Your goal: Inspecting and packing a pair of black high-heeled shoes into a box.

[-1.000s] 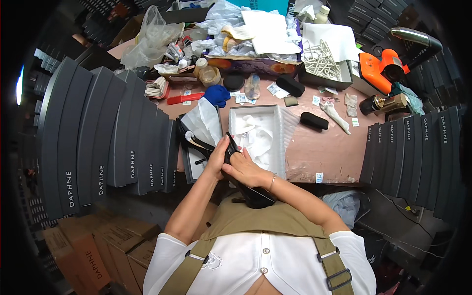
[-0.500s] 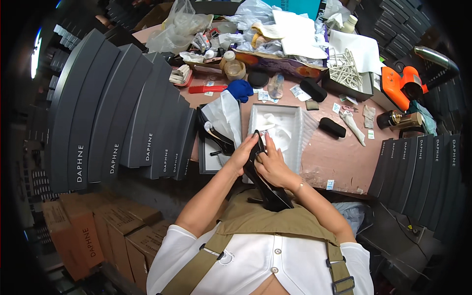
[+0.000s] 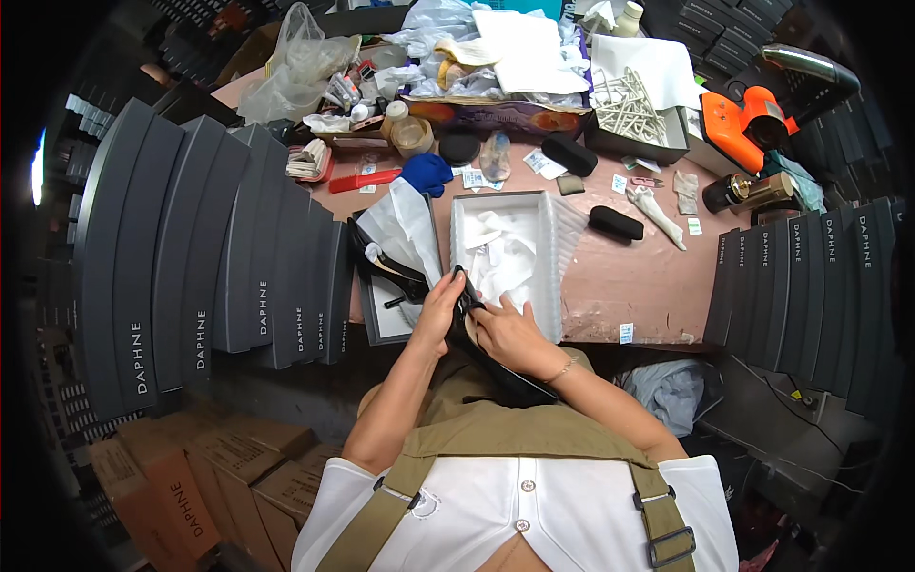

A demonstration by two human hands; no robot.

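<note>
The left hand [image 3: 440, 313] stays closed round the upper end of the black shoe [image 3: 510, 379], which slants down toward the olive apron [image 3: 534, 431]; its pale lining [image 3: 470, 329] now shows, so handling seems centred on the opening. The right hand [image 3: 515, 338] has fanned its outer fingers toward the white tray [image 3: 553, 286], wrist angled inward; whether its thumb pinches the shoe, I cannot tell.

Front-right tabletop [image 3: 658, 291] open; box stacks [image 3: 181, 267] block both sides.
</note>
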